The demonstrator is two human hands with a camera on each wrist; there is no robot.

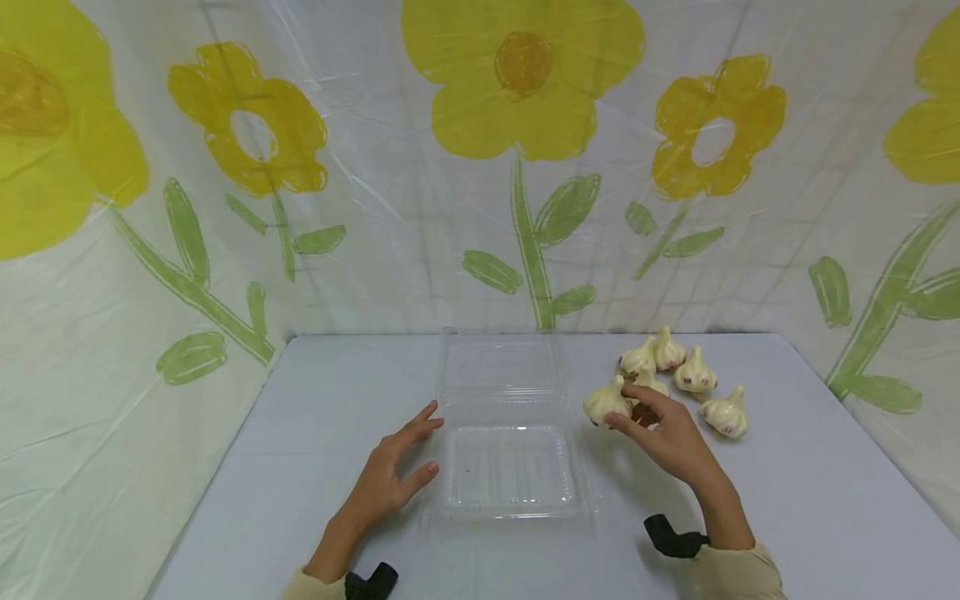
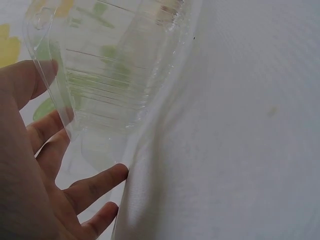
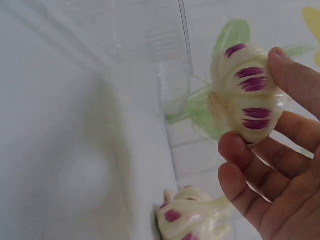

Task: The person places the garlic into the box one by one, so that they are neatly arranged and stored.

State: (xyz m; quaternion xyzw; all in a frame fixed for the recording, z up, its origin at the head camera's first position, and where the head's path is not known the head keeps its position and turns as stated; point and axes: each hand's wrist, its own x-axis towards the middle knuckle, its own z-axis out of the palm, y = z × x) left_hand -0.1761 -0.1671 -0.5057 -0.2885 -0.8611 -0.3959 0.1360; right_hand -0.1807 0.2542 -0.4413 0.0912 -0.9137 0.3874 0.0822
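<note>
My right hand (image 1: 667,437) holds a cream garlic bulb (image 1: 606,403) above the table, right of a clear plastic container (image 1: 510,513). In the right wrist view the thumb and fingers grip this garlic bulb (image 3: 250,95), whose underside has purple streaks. The container lies with its hinged lid (image 1: 501,367) folded back, away from me. Beside its left edge is my left hand (image 1: 386,475), fingers spread. In the left wrist view that hand's thumb and fingertips meet the clear rim (image 2: 62,100), with the fingers fairly straight.
Several more garlic bulbs (image 1: 695,372) sit in a group at the table's back right, one bulb (image 1: 726,412) nearer me. The white table (image 1: 300,442) ends at a hanging sheet with painted yellow flowers (image 1: 522,79).
</note>
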